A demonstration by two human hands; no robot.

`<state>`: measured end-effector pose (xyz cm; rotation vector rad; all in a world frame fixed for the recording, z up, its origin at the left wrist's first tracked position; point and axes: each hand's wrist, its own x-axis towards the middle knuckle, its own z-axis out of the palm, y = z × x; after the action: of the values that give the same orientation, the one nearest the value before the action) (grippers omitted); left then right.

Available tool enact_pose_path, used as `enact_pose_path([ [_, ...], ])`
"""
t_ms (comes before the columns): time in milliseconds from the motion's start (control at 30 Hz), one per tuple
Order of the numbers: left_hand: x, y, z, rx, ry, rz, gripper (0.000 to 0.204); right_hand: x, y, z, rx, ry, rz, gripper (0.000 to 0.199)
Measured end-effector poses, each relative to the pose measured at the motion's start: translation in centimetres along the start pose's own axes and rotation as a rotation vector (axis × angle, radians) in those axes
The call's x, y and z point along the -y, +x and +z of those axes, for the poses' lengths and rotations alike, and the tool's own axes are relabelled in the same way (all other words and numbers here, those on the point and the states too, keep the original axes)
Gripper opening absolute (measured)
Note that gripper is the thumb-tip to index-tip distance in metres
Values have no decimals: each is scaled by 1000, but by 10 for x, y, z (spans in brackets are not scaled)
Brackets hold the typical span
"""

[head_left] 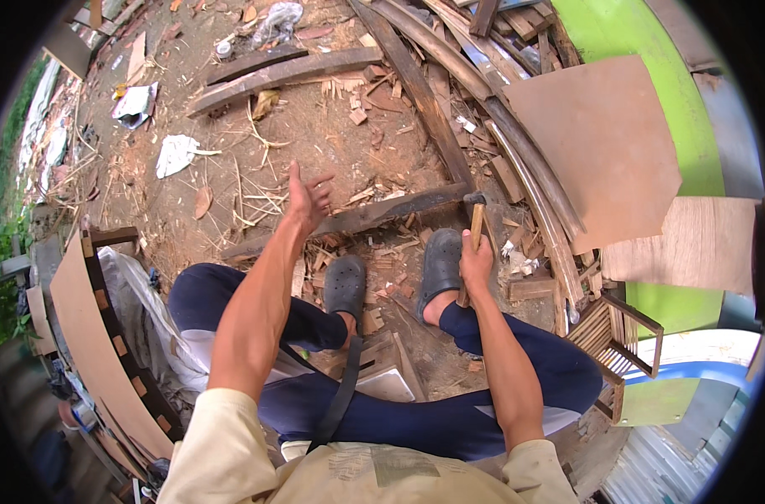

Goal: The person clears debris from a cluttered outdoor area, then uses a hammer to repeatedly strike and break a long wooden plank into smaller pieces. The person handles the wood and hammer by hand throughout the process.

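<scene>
Bare dirt yard strewn with wood scraps — a person sits low, hammer in one hand, the other hand spread in the air.

Right hand is closed around the wooden handle of a hammer, held upright just beside the right grey clog, its dark metal head up near the right end of a long dark plank lying across the ground in front of the feet. Left hand is raised over the plank's far side, fingers wide and holding nothing. Left grey clog rests among wood chips — nearer, between the knees, sits a small wooden piece. Far right leans a brown plywood sheet against a green wall; curved timbers run beside it.
</scene>
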<state>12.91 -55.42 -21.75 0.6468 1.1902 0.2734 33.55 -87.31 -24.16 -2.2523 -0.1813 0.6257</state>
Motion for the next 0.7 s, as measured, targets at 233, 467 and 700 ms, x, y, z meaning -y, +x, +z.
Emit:
enact_pose_path([
  [233, -72, -152, 103, 949, -803, 85, 101, 97, -22, -7, 39, 213, -162, 45],
  [467, -63, -189, 112, 1007, -811, 74, 101, 188, -110, -62, 170, 328, -396, 40],
  [700, -39, -194, 124, 942, -714, 44, 107, 173, -181, -84, 311, 130, -517, 38],
])
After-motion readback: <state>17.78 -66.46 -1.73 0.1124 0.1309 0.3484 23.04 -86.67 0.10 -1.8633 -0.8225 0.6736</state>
